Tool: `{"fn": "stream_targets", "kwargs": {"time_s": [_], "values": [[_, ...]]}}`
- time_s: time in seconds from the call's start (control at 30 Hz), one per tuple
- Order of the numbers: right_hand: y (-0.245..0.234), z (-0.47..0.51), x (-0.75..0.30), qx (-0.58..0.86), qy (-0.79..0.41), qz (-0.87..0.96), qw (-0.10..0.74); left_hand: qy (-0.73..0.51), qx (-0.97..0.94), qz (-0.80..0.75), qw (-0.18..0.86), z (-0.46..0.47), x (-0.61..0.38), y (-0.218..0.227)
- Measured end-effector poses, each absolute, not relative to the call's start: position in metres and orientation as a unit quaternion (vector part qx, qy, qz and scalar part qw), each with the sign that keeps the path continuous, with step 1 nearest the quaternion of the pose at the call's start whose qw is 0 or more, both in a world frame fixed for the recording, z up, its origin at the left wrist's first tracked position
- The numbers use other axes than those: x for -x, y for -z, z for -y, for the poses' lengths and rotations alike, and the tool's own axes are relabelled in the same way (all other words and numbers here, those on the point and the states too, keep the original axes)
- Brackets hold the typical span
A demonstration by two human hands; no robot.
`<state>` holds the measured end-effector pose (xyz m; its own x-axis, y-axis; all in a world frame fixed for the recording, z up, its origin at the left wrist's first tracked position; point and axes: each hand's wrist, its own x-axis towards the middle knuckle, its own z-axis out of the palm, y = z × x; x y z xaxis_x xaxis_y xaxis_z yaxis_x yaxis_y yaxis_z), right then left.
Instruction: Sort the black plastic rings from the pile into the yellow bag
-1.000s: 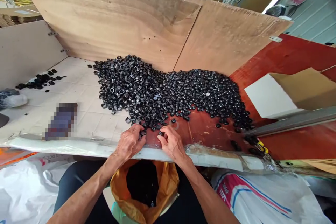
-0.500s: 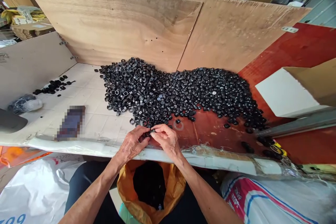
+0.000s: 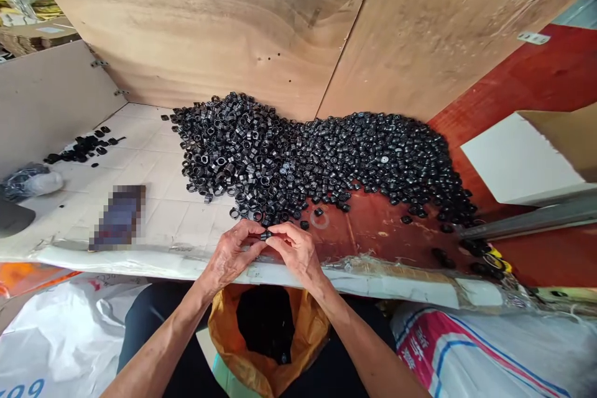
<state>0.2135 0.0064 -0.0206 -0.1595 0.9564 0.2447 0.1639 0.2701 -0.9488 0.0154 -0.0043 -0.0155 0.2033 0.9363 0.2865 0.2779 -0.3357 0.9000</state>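
Between the fingertips of both hands is a small black plastic part [image 3: 265, 236], mostly covered by the fingers; whether it is one piece or two I cannot tell. My left hand [image 3: 234, 251] pinches it from the left, and my right hand [image 3: 298, 253] pinches it from the right, just above the table's front edge. Behind the hands lies a heap of black plastic rings [image 3: 224, 149], running on the right into a heap of black round caps [image 3: 382, 155]. Below, an orange-yellow sack [image 3: 224, 329] stands open between my legs, with black parts inside.
A tall plywood board [image 3: 224, 25] closes off the back. A pixelated flat object [image 3: 119, 217] and a small group of black pieces [image 3: 84, 148] lie on the left. At the right are a white-sided cardboard box [image 3: 508, 158] and a grey metal bar [image 3: 527, 214]. White sacks [image 3: 443, 348] flank my legs.
The camera view has tipped slightly downward and shifted. Both hands still hold the black part at the same place, now with fingertips drawn evenly together from either side.
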Motion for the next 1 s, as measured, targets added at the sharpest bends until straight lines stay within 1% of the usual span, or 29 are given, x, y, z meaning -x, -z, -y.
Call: {"fn": "stream_targets", "kwargs": {"time_s": [0.17, 0.37, 0.67, 1.0], "values": [[0.019, -0.008, -0.212, 0.467, -0.391, 0.659, 0.44, -0.462, -0.698, -0.418, 0.354, 0.002, -0.012, 0.02], [0.017, -0.007, -0.21, 0.463, -0.312, 0.724, 0.404, -0.479, -0.666, -0.41, 0.398, 0.003, -0.011, 0.028], [0.005, -0.007, -0.211, 0.49, -0.406, 0.655, 0.407, -0.47, -0.664, -0.422, 0.4, 0.003, -0.012, 0.029], [0.006, -0.006, -0.212, 0.469, -0.409, 0.663, 0.417, -0.46, -0.69, -0.419, 0.37, 0.003, -0.011, 0.026]]}}
